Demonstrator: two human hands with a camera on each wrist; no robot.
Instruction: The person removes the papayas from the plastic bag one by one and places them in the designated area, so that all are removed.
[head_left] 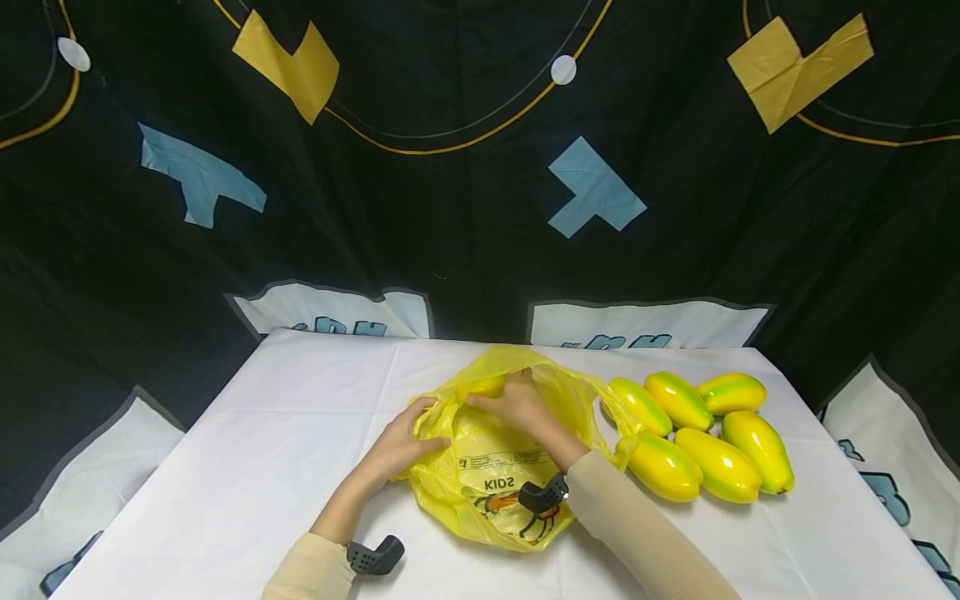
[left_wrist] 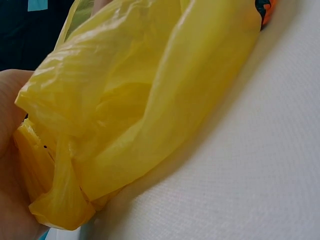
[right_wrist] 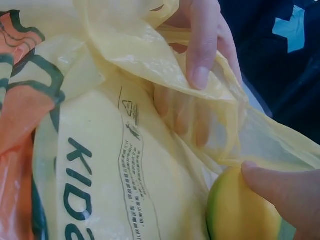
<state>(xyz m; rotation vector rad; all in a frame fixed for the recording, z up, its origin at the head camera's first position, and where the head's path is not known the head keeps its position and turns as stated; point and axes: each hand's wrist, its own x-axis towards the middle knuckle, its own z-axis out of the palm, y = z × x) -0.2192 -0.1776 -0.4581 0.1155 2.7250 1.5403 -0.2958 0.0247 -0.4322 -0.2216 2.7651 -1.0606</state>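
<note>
A yellow plastic bag (head_left: 480, 487) printed with KIDS lies with its mouth spread open on the white table. At the bag's left edge, my left hand (head_left: 396, 446) grips the plastic, thumb inside the rim and fingers behind the film. My right hand (head_left: 517, 404) reaches into the mouth and holds a yellow-green mango (right_wrist: 242, 207), its thumb laid on the fruit in the right wrist view. The fingers beneath that mango are hidden. Crumpled yellow film (left_wrist: 125, 110) fills most of the left wrist view beside the left palm.
Several glossy mangoes (head_left: 720, 462) lie grouped on the table's right side, with the bag's right handle overlapping the nearest ones. White cloth (head_left: 300, 400) covers the table. Behind it hangs a black curtain (head_left: 450, 225) with blue and gold patches.
</note>
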